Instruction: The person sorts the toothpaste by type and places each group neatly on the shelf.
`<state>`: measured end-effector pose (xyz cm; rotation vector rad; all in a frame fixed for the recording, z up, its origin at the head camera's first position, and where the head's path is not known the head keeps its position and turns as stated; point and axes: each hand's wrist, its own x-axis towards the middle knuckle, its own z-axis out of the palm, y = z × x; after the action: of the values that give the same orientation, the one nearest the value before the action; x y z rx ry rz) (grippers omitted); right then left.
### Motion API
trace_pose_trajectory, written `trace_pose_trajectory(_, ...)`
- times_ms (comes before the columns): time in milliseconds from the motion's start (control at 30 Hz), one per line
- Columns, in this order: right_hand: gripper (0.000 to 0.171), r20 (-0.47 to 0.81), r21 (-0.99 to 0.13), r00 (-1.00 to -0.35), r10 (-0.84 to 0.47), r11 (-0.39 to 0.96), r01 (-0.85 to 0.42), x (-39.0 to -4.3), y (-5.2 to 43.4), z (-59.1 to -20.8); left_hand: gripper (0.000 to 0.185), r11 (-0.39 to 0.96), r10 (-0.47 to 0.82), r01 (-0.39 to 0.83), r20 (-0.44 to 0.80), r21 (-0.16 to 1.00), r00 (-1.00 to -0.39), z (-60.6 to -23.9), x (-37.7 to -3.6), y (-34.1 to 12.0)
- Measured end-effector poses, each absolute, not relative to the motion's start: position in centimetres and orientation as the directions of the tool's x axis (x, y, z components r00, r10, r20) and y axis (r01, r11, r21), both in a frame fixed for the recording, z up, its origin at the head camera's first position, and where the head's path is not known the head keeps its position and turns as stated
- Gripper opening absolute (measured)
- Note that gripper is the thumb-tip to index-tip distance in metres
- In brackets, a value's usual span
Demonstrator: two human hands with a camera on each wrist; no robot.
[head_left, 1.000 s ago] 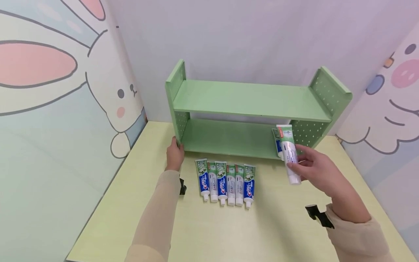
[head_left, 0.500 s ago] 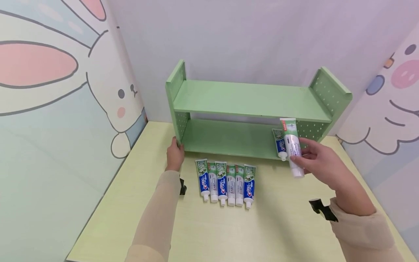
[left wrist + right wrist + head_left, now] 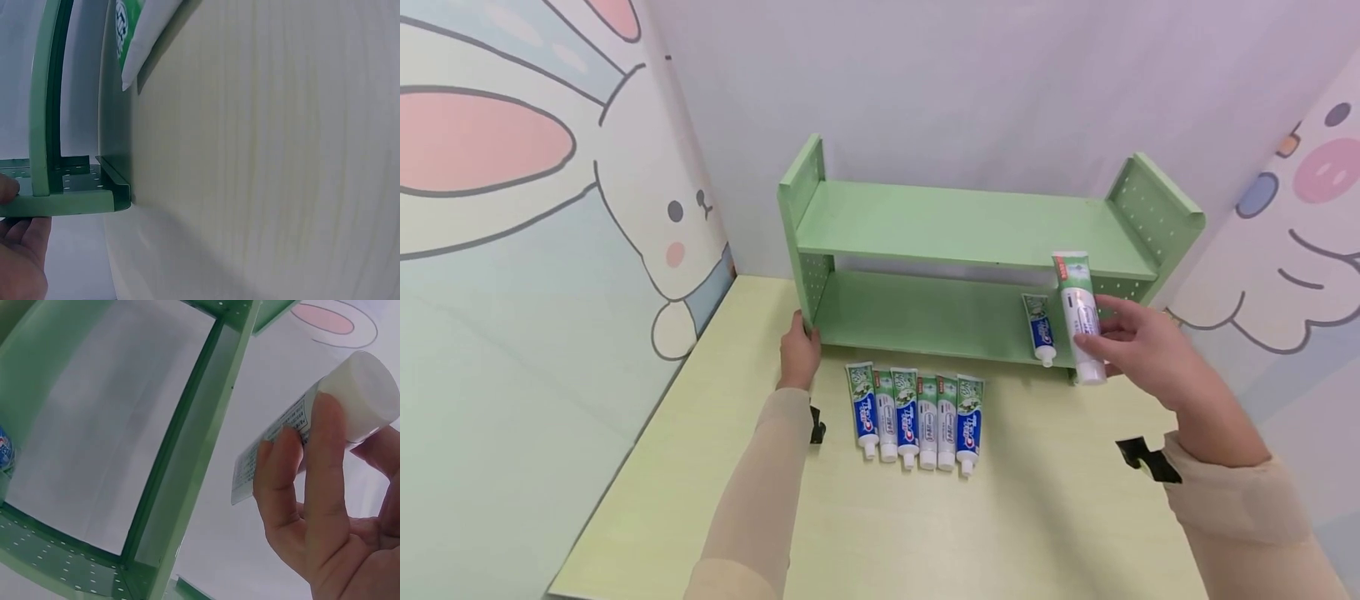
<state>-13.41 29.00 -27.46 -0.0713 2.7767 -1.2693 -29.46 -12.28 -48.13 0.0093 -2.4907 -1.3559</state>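
My right hand (image 3: 1138,346) grips a white-and-green toothpaste tube (image 3: 1079,312) by its lower half, cap down, in front of the right end of the green two-tier shelf (image 3: 895,312). In the right wrist view, fingers curl round the tube near its white cap (image 3: 365,394). Beside it, a blue-and-green toothpaste tube (image 3: 1040,329) stands leaning back on the lower tier. My left hand (image 3: 799,354) holds the shelf's left side panel low down; the left wrist view shows thumb and fingers on opposite faces of that panel (image 3: 69,203).
Several toothpaste tubes, blue-and-green (image 3: 907,417) and white-and-green (image 3: 928,425), lie in a row on the pale yellow table (image 3: 880,533) before the shelf. A plain wall (image 3: 970,92) stands behind; walls with cartoon animals (image 3: 647,183) flank the table.
My right hand has lifted the white-and-green tube up and to the right, uncovering the blue-and-green tube on the lower tier. The left hand keeps its hold on the panel.
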Motion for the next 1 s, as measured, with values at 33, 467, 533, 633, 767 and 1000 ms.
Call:
trace_pose_trajectory(33, 0.075, -0.067, -0.756, -0.995, -0.076, 0.654, 0.001, -13.5, 29.1, -27.3, 0.039, 0.555, -0.15, 0.139, 0.263, 0.82, -0.953, -48.1, -29.5, -12.3)
trace_pose_trajectory(467, 0.07, -0.084, -0.749, -0.995, -0.058, 0.662, 0.025, -15.6, 30.0, -25.7, 0.039, 0.543, -0.152, 0.12, 0.237, 0.831, -0.959, -48.0, -29.2, -12.3)
trace_pose_trajectory(533, 0.07, -0.089, -0.751, -0.994, -0.058, 0.66, 0.028, -16.0, 30.1, -25.3, 0.04, 0.542, -0.15, 0.119, 0.235, 0.832, -0.96, -48.0, -29.3, -12.3)
trace_pose_trajectory(633, 0.071, -0.091, -0.757, -0.994, -0.054, 0.652, 0.034, -16.4, 30.3, -24.8, 0.04, 0.536, -0.149, 0.123, 0.237, 0.835, -0.96, -48.0, -29.4, -12.2)
trace_pose_trajectory(767, 0.071, -0.09, -0.766, -0.995, -0.041, 0.641, 0.043, -17.0, 30.4, -24.6, 0.041, 0.538, -0.144, 0.126, 0.239, 0.833, -0.96, -48.0, -29.4, -12.3)
trace_pose_trajectory(1000, 0.07, -0.104, -0.76, -0.994, -0.026, 0.647, 0.062, -17.9, 31.0, -24.5, 0.04, 0.543, -0.143, 0.118, 0.23, 0.831, -0.963, -48.0, -29.2, -12.4)
